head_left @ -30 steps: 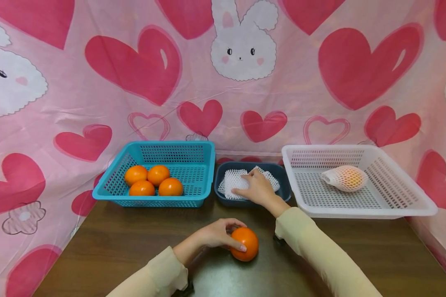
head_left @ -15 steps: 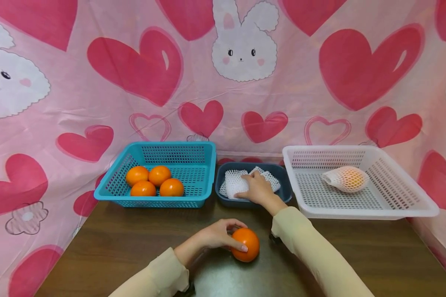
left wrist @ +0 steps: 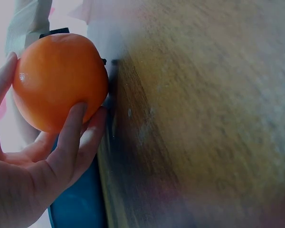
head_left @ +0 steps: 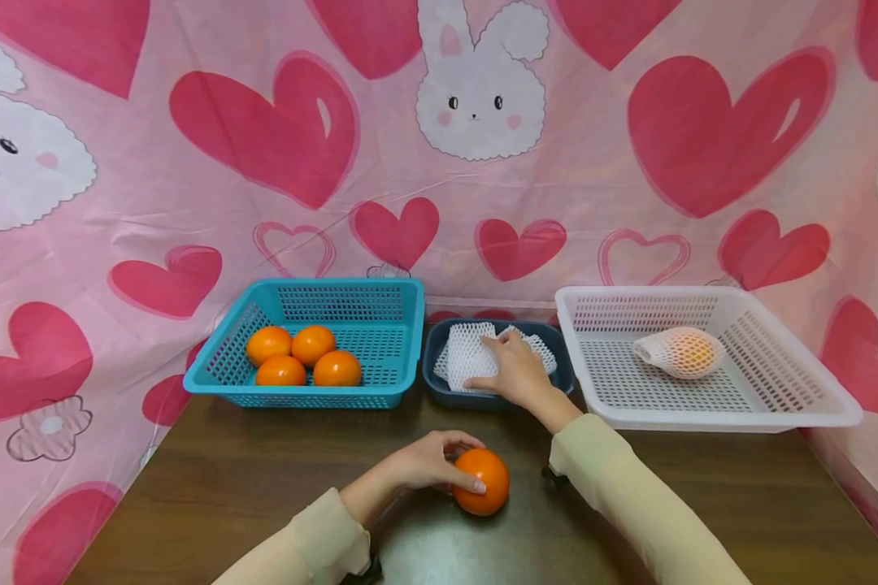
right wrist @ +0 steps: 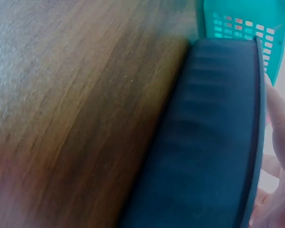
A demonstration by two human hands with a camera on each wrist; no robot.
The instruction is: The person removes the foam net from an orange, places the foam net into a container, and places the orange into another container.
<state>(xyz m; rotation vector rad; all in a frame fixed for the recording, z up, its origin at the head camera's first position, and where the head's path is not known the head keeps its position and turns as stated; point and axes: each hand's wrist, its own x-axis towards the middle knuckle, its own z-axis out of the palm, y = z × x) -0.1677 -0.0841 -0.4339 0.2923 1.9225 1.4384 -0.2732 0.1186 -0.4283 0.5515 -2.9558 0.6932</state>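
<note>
My left hand [head_left: 432,469] holds an orange [head_left: 484,484] low over the brown table, thumb on its near side. In the left wrist view, the fingers curl around that same orange [left wrist: 61,83]. Farther back, my right hand [head_left: 518,371] reaches into a small dark blue tray [head_left: 449,400]. Its thumb and fingers pinch a white foam net sleeve [head_left: 470,357]. More white foam netting [head_left: 541,349] lies in the tray behind the fingers. In the right wrist view, the tray's dark side wall [right wrist: 204,137] hides most of the hand and the sleeve.
At left stands a turquoise basket [head_left: 380,392] with several oranges [head_left: 336,369]. A white basket [head_left: 702,418] at right holds one net-wrapped fruit [head_left: 691,353]. A pink heart-print cloth [head_left: 475,195] hangs behind the table [head_left: 227,487].
The pinched foam sleeve has risen slightly and shifted a little right along with my right hand. My left hand and the orange stay where they were.
</note>
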